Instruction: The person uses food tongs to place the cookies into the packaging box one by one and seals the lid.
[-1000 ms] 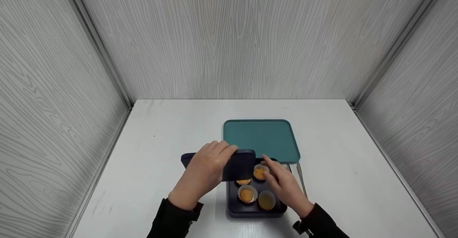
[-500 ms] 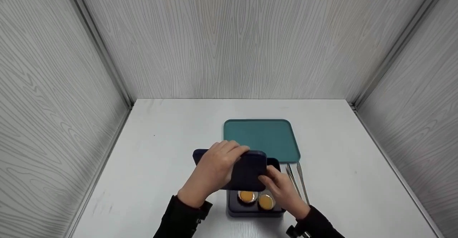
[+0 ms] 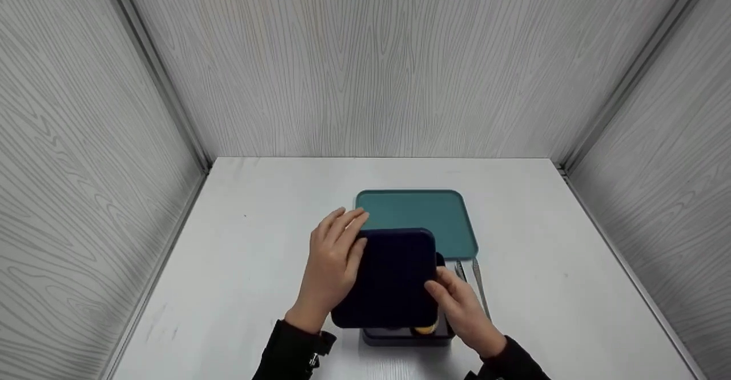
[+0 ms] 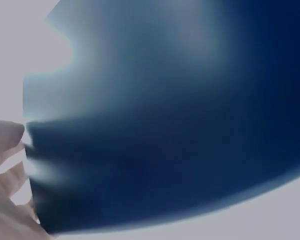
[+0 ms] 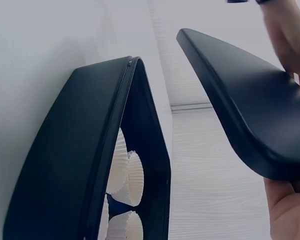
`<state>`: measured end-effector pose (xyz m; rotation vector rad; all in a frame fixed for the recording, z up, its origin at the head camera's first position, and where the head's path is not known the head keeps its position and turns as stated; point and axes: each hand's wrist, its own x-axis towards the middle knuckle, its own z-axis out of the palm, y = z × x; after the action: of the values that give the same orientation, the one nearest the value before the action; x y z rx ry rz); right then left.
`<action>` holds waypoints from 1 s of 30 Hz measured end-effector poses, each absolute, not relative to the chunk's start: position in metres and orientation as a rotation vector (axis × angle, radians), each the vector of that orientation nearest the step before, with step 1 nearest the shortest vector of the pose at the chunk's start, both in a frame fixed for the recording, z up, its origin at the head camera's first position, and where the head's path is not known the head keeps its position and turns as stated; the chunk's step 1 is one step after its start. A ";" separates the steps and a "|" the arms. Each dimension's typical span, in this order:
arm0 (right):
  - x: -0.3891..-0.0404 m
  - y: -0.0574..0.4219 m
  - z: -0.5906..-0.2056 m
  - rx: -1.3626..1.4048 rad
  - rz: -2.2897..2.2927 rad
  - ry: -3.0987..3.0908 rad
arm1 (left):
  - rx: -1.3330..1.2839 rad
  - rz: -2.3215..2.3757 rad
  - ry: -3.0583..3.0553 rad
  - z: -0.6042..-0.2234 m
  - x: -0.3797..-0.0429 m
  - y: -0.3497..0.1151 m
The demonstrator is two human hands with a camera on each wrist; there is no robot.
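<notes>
My right hand (image 3: 464, 308) pinches the right edge of a dark navy lid (image 3: 394, 280), thumb on its top face and fingers beneath. The lid is held tilted above a matching navy box (image 3: 406, 340), hiding most of it. At the lid's left edge is my left hand (image 3: 330, 263), its fingers extended and lying along that side. One small yellow-filled tart (image 3: 426, 330) peeks out under the lid's lower edge. In the right wrist view the lid is apart from the box, and several pale pleated cups (image 5: 135, 177) stand inside.
A teal tray (image 3: 420, 211) lies flat behind the box. Right of the box are slender metal utensils (image 3: 481, 286), partly covered by my right hand. Grey wood-grain panels (image 3: 365, 60) enclose the white table (image 3: 274, 197) at the back and both sides.
The lid has moved right over the box and turned to show its broad top face. My right hand has taken hold of its right edge; my left hand has loosened from gripping to extended fingers.
</notes>
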<state>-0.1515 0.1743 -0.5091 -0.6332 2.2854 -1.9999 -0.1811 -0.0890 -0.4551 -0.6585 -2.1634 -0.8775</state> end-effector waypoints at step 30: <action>-0.168 0.195 -0.536 -0.090 -1.728 2.774 | -0.195 -1.965 -2.340 -0.552 -0.169 -0.045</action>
<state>-0.1679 0.1955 -0.5361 -0.0901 2.7738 -1.7280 -0.1687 -0.0452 -0.5520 -0.1954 -2.3402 -1.9650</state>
